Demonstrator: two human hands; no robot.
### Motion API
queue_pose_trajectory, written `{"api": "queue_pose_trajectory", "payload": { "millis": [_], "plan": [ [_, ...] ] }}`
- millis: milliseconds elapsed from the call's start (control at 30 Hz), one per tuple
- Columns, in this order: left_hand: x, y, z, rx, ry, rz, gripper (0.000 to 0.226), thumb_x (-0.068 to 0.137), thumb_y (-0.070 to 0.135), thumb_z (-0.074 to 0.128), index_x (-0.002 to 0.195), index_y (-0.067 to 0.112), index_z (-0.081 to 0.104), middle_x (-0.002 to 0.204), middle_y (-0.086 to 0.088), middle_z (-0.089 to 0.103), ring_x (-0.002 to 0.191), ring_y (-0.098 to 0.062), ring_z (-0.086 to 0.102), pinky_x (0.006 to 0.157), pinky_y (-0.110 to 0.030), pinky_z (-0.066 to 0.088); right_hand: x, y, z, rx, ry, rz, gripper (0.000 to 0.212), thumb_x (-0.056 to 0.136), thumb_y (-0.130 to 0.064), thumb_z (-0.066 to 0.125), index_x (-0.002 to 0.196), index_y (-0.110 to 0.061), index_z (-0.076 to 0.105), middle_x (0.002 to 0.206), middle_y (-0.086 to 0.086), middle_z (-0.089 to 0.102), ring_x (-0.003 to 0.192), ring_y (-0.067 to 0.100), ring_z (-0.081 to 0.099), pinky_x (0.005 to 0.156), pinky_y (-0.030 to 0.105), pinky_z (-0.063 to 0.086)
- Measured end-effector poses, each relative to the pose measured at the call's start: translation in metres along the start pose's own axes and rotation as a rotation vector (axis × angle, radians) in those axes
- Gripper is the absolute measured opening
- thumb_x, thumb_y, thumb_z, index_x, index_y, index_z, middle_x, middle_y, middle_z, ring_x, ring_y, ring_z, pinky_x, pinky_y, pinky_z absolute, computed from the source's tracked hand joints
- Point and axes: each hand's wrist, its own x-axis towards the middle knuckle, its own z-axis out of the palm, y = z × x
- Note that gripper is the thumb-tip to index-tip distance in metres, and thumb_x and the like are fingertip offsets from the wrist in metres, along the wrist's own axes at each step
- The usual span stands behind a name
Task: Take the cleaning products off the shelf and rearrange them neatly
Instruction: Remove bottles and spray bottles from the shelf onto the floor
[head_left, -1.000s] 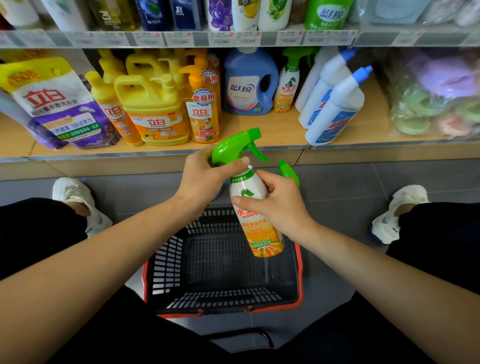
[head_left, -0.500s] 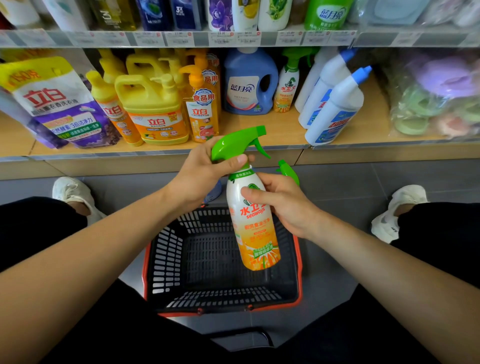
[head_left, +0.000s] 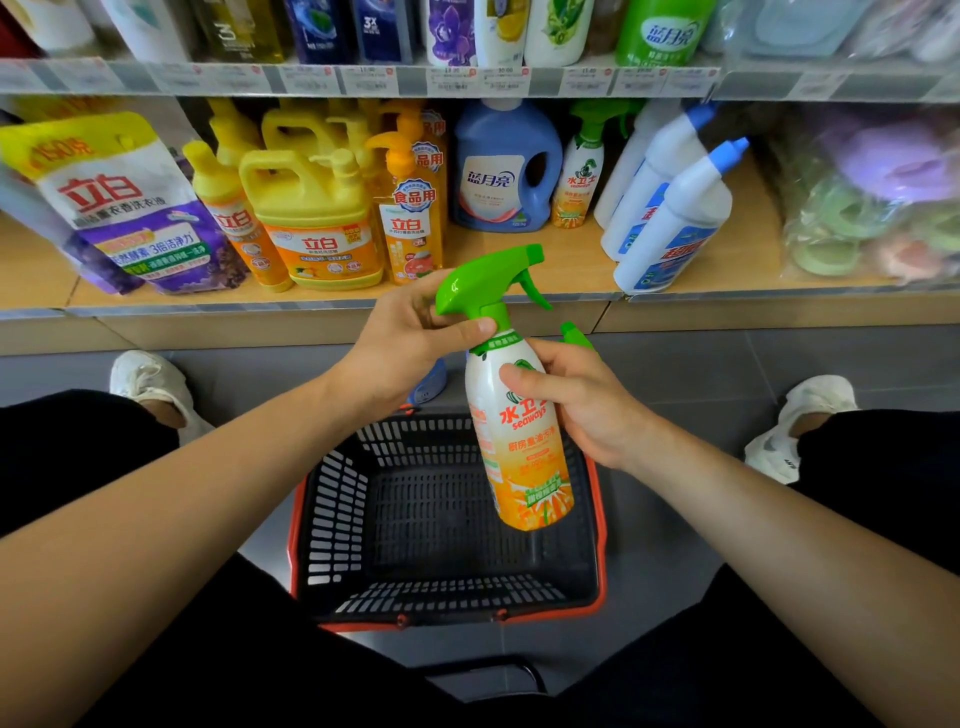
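A black plastic basket (head_left: 332, 519) with a red rim sits on the grey tiled floor (head_left: 727, 364) between two white shoes (head_left: 150, 379), while bagged pastel items (head_left: 872, 208) lie at the shelf's right end and price tags (head_left: 363, 80) line the upper shelf edge.

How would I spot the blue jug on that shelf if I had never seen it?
Start at the lower wooden shelf behind the person's hands. Near its middle, right of the yellow bottles and left of a green-topped spray bottle, stands the blue jug. It is the only blue-bodied container there, with a built-in handle and white label.
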Motion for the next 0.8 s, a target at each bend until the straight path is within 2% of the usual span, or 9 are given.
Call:
{"api": "queue_pose_trajectory", "payload": {
  "millis": [133, 233, 333, 367, 433, 500, 567, 700, 800],
  "plan": [
    [0.000, -0.005, 0.006, 0.119, 0.141, -0.003, 0.047, 0.076, 0.008, 0.085, 0.119, 0.004, 0.067, 0.105, -0.014, 0.075, 0.093, -0.022, 0.071, 0.083, -0.036, 0.059, 0.001, 0.004, 0.002, -0.069, 0.059, -0.043, 0.044, 0.078, -0.020, 0.077, 0.119, -0.007, 0.068, 0.110, 0.014, 0.075, 0.101, 0.029, 0.072, 0.088, 0.041, 0.059],
    [-0.002, -0.007, 0.007, 0.162, 0.145, -0.098, 0.027, 0.090, 0.016, 0.075, 0.116, 0.012, 0.069, 0.092, 0.000, 0.079, 0.081, -0.014, 0.073, 0.073, -0.027, 0.057, 0.002, 0.004, 0.001, -0.038, 0.094, -0.066, 0.041, 0.080, -0.016, 0.077, 0.119, -0.009, 0.068, 0.112, 0.016, 0.074, 0.104, 0.031, 0.071, 0.087, 0.039, 0.058],
    [-0.004, -0.013, -0.001, 0.201, 0.158, -0.267, 0.026, 0.096, 0.020, 0.063, 0.121, 0.013, 0.069, 0.101, -0.009, 0.077, 0.092, -0.031, 0.072, 0.079, -0.034, 0.055, 0.003, 0.001, -0.003, -0.002, 0.163, -0.086, 0.037, 0.084, -0.011, 0.075, 0.120, -0.008, 0.067, 0.116, 0.019, 0.072, 0.107, 0.035, 0.069, 0.089, 0.045, 0.056],
    [-0.006, -0.017, -0.002, 0.228, 0.127, -0.298, 0.027, 0.096, 0.018, 0.062, 0.121, 0.013, 0.069, 0.106, -0.015, 0.075, 0.095, -0.032, 0.070, 0.079, -0.033, 0.054, 0.004, -0.001, -0.005, 0.001, 0.186, -0.089, 0.037, 0.085, -0.010, 0.074, 0.121, -0.007, 0.067, 0.117, 0.020, 0.072, 0.109, 0.038, 0.068, 0.089, 0.046, 0.055],
    [-0.012, -0.025, 0.001, 0.275, 0.005, -0.337, 0.029, 0.095, 0.013, 0.064, 0.124, 0.012, 0.068, 0.113, -0.017, 0.073, 0.099, -0.021, 0.070, 0.086, -0.030, 0.054, 0.004, -0.004, -0.008, 0.010, 0.224, -0.093, 0.037, 0.086, -0.011, 0.073, 0.122, -0.005, 0.065, 0.118, 0.022, 0.070, 0.109, 0.041, 0.068, 0.084, 0.045, 0.053],
    [-0.018, -0.034, 0.005, 0.320, -0.131, -0.345, 0.033, 0.091, 0.011, 0.071, 0.124, 0.014, 0.067, 0.114, -0.005, 0.075, 0.104, -0.012, 0.070, 0.091, -0.025, 0.053, 0.004, -0.008, -0.009, 0.029, 0.248, -0.094, 0.036, 0.086, -0.015, 0.073, 0.120, -0.006, 0.067, 0.115, 0.019, 0.072, 0.100, 0.034, 0.070, 0.075, 0.039, 0.055],
    [-0.022, -0.041, 0.008, 0.374, -0.214, -0.352, 0.037, 0.085, 0.020, 0.080, 0.120, 0.022, 0.067, 0.111, 0.008, 0.077, 0.105, -0.005, 0.071, 0.091, -0.019, 0.054, 0.003, -0.012, -0.010, 0.060, 0.255, -0.099, 0.037, 0.083, -0.021, 0.075, 0.117, -0.008, 0.068, 0.110, 0.016, 0.073, 0.095, 0.029, 0.070, 0.068, 0.037, 0.055],
    [-0.024, -0.046, 0.012, 0.340, -0.233, -0.393, 0.059, 0.070, 0.039, 0.088, 0.121, 0.020, 0.066, 0.115, 0.005, 0.076, 0.109, -0.011, 0.071, 0.102, -0.035, 0.054, 0.004, -0.015, -0.014, 0.155, 0.289, -0.118, 0.045, 0.077, -0.024, 0.074, 0.117, -0.003, 0.068, 0.103, 0.014, 0.073, 0.093, 0.028, 0.070, 0.079, 0.044, 0.053],
    [-0.021, -0.049, 0.012, 0.300, -0.185, -0.361, 0.065, 0.060, 0.044, 0.091, 0.113, 0.016, 0.067, 0.110, 0.001, 0.077, 0.105, -0.017, 0.073, 0.096, -0.035, 0.056, 0.006, -0.017, -0.016, 0.220, 0.306, -0.125, 0.050, 0.080, -0.027, 0.071, 0.120, 0.002, 0.065, 0.105, 0.015, 0.071, 0.091, 0.023, 0.070, 0.078, 0.038, 0.056]
  ]
}}
